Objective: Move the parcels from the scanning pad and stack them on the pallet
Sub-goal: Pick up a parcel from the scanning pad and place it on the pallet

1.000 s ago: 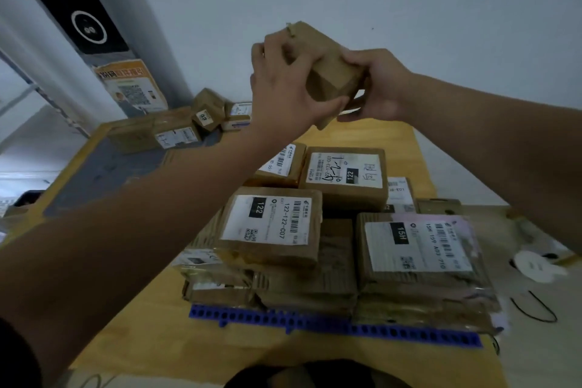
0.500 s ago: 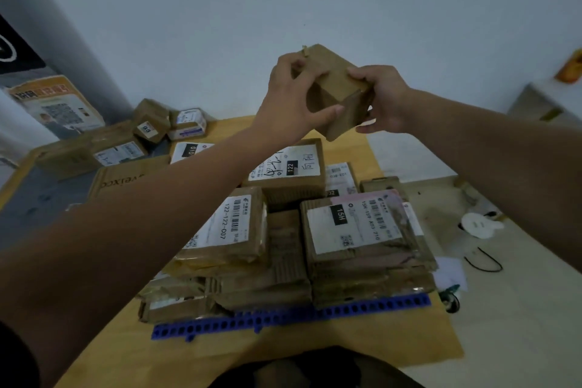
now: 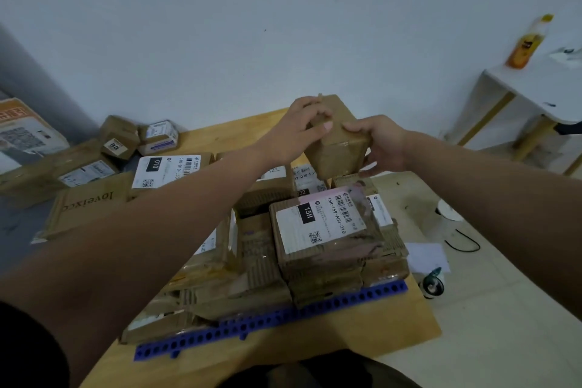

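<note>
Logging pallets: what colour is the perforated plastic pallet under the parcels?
Blue perforated plastic pallet, clearest in head view.

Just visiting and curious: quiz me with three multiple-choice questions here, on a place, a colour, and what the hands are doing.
1. Where is the small brown box relative to the stacked parcels? A) buried under them B) held up above them C) resting on them
2. What colour is the pallet edge under the stack? A) red B) blue C) green
3. What are the left hand and right hand doing? A) both lie flat on the stack B) only the left holds the box C) both grip the box
1 B: it hangs between the hands, clear of the parcels. 2 B: the holed strip is blue. 3 C: each hand curls round one side.
</note>
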